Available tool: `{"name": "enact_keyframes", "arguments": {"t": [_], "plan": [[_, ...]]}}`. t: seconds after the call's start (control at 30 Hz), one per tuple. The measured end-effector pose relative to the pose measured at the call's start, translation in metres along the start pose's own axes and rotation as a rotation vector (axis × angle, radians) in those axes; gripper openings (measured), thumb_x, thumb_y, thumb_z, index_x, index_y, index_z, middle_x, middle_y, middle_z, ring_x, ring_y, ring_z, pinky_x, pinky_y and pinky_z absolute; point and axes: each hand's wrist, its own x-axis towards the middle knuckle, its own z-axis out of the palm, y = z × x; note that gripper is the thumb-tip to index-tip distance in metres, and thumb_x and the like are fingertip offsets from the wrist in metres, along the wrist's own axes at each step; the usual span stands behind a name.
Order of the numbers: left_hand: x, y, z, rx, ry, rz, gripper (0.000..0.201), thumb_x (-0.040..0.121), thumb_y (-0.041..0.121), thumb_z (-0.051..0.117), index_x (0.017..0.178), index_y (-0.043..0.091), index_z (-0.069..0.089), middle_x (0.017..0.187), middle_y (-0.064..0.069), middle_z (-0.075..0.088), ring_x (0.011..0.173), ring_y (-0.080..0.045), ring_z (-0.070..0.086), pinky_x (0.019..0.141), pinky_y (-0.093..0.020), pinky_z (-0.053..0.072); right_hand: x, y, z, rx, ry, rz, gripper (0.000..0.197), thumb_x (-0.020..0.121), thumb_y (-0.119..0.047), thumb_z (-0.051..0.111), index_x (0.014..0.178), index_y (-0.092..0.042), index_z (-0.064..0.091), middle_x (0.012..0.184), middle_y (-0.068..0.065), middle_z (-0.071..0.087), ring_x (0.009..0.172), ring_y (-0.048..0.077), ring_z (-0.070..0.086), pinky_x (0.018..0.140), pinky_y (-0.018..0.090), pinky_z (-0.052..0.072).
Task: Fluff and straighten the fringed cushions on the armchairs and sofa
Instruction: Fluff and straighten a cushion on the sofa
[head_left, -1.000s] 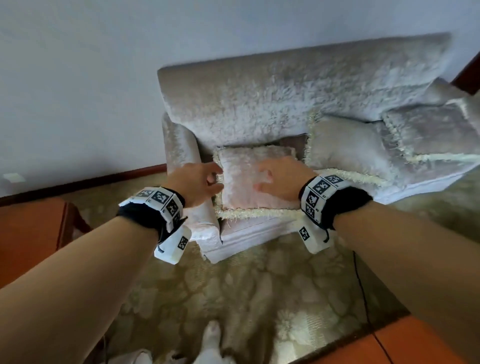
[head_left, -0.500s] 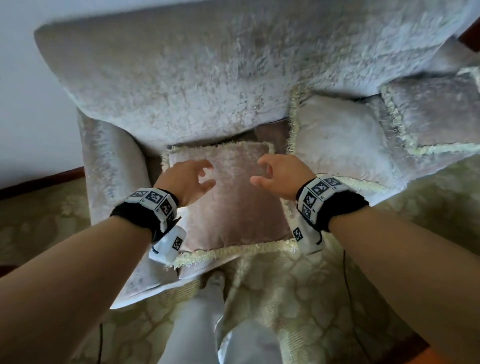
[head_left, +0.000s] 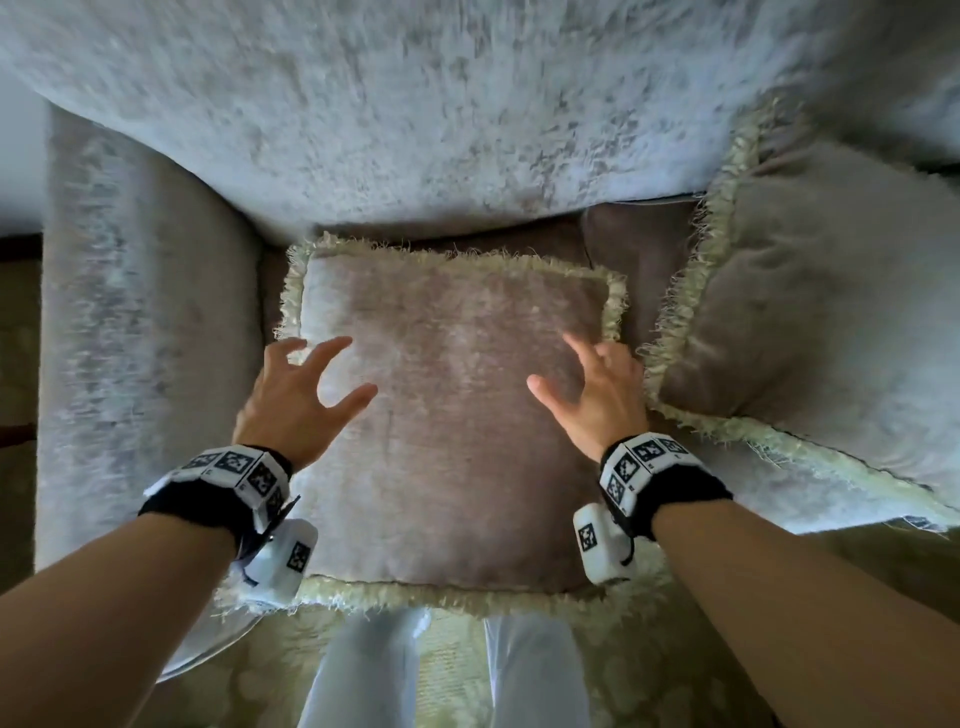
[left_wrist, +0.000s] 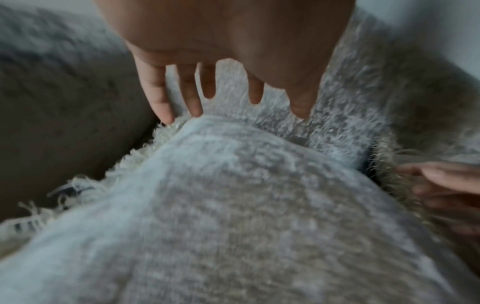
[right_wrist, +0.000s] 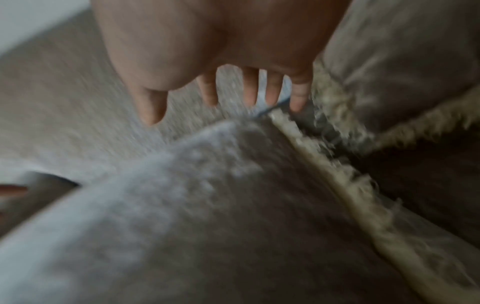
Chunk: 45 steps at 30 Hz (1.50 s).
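A square mauve velvet cushion (head_left: 452, 415) with a cream fringe lies flat on the sofa seat, close to the left armrest. My left hand (head_left: 306, 384) hovers over its left side with fingers spread, the tips near the fringed left edge (left_wrist: 166, 131). My right hand (head_left: 592, 384) hangs over its right side, fingers spread toward the right fringe (right_wrist: 288, 123). Neither hand holds anything. A second fringed cushion (head_left: 810, 322) leans on the seat to the right.
The sofa backrest (head_left: 441, 114) rises just behind the cushion and the left armrest (head_left: 140, 322) borders it. Patterned carpet (head_left: 447, 665) lies in front, where my legs in white trousers (head_left: 363, 675) stand against the seat edge.
I have stepped closer and now look straight down on the cushion. Both hands have moved apart toward its left and right sides, and their fingers have spread wider.
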Motion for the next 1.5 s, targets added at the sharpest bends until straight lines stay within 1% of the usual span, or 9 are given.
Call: {"name": "enact_keyframes", "arguments": {"t": [0.2,0.43,0.57,0.7,0.97,1.17,1.27,1.4,1.5], "plan": [[0.041,-0.018,0.046,-0.136,0.009,-0.101,0.093,0.055,0.085,0.064,0.138,0.074,0.024,0.160,0.004,0.007,0.149,-0.036,0.026,0.114,-0.059,0.037,0.030,0.034,0.052,0.051,-0.082,0.067,0.097,0.068,-0.087,0.054,0.147,-0.064,0.003,0.164,0.006,-0.003,0.149,0.038,0.012,0.120,0.054,0.024],[0.081,-0.026,0.048,-0.244,-0.072,-0.168,0.107,0.052,0.078,0.076,0.140,0.078,0.014,0.169,-0.004,-0.002,0.154,-0.038,0.019,0.120,-0.059,0.028,0.054,0.024,0.070,0.180,-0.059,0.148,0.092,0.075,-0.077,0.057,0.148,-0.063,0.004,0.164,0.004,-0.009,0.148,0.034,0.024,0.116,0.043,0.032],[0.092,-0.024,0.053,-0.286,-0.131,-0.177,0.110,0.049,0.086,0.070,0.138,0.080,0.006,0.161,-0.018,0.029,0.141,-0.046,0.040,0.113,-0.062,0.037,0.060,0.019,0.072,0.184,-0.037,0.187,0.088,0.077,-0.075,0.057,0.149,-0.062,0.008,0.163,0.007,0.002,0.143,0.034,0.034,0.109,0.041,0.038],[0.088,-0.023,0.045,-0.375,-0.116,-0.127,0.112,0.056,0.071,0.081,0.142,0.076,0.011,0.152,-0.005,0.049,0.133,-0.033,0.053,0.110,-0.049,0.043,0.057,0.009,0.065,0.280,0.006,0.192,0.084,0.081,-0.065,0.063,0.150,-0.059,0.015,0.157,0.011,0.020,0.139,0.030,0.039,0.104,0.033,0.036],[0.040,-0.004,0.001,-0.492,0.099,-0.035,0.117,0.039,0.066,0.080,0.142,0.073,0.025,0.150,-0.006,0.042,0.138,-0.026,0.045,0.115,-0.040,0.037,0.036,-0.039,0.015,0.343,0.155,-0.042,0.089,0.065,-0.078,0.058,0.144,-0.068,0.019,0.147,0.008,0.029,0.116,0.020,0.048,0.096,0.040,0.048],[0.045,0.008,-0.049,-0.631,0.462,0.103,0.113,0.041,0.058,0.086,0.135,0.077,0.027,0.149,0.006,0.039,0.127,0.012,0.033,0.108,0.000,0.024,0.062,-0.100,-0.051,0.370,0.454,-0.392,0.092,0.075,-0.066,0.069,0.154,-0.040,0.029,0.146,0.019,0.033,0.130,0.013,0.037,0.103,0.028,0.037],[0.060,0.012,-0.067,-0.640,0.666,0.248,0.118,0.047,0.049,0.093,0.149,0.049,0.033,0.141,-0.003,0.041,0.129,0.015,0.034,0.114,-0.007,0.024,0.085,-0.122,-0.076,0.397,0.538,-0.524,0.093,0.078,-0.067,0.067,0.155,-0.032,0.028,0.145,0.024,0.033,0.135,0.015,0.038,0.107,0.008,0.029],[0.088,0.012,-0.077,-0.639,0.855,0.405,0.114,0.060,0.064,0.085,0.152,0.017,0.038,0.141,-0.013,0.040,0.142,-0.006,0.037,0.121,-0.025,0.025,0.115,-0.138,-0.084,0.460,0.639,-0.648,0.092,0.084,-0.067,0.061,0.154,-0.019,0.026,0.141,0.031,0.032,0.138,0.021,0.040,0.115,0.035,0.039],[0.116,0.012,-0.078,-0.660,0.887,0.423,0.112,0.059,0.063,0.086,0.151,0.018,0.039,0.136,-0.002,0.036,0.140,0.008,0.032,0.121,-0.025,0.024,0.137,-0.143,-0.073,0.504,0.683,-0.653,0.090,0.085,-0.067,0.060,0.154,-0.021,0.025,0.140,0.032,0.031,0.137,0.023,0.043,0.111,0.043,0.043]]}}
